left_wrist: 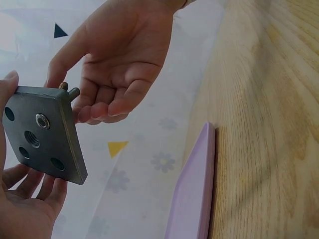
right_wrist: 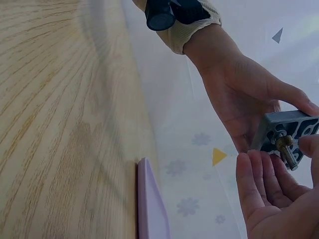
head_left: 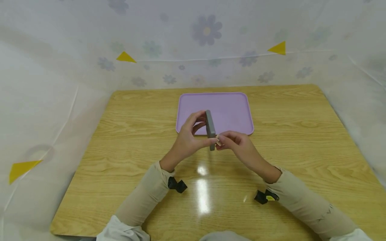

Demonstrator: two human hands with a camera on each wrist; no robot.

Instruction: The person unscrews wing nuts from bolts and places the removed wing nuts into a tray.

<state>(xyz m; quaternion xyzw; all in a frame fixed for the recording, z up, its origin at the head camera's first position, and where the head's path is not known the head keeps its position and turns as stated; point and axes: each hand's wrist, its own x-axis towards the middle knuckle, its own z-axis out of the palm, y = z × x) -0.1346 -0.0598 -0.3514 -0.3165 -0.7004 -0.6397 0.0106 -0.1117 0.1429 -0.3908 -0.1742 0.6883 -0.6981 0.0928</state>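
Observation:
My left hand (head_left: 190, 135) holds a grey square block (head_left: 210, 123) on edge over the table, thumb on one edge and fingers along the opposite one. In the left wrist view, the block's flat face has several round holes, one threaded, and a shiny socket-head bolt (left_wrist: 43, 121) sits in it. From the ribbed back face the bolt's threaded shank (right_wrist: 290, 159) sticks out with a brass nut (right_wrist: 284, 141) on it. My right hand (head_left: 239, 144) is at this back side, thumb and fingers around the nut and shank end, pinching the nut.
A lilac tray (head_left: 220, 103) lies on the wood-grain table (head_left: 135, 134) beyond the hands. Flower-print white sheeting (head_left: 169, 36) hangs around the table's back and sides, with yellow triangles on it. Small black cameras (head_left: 178, 185) are strapped at both wrists.

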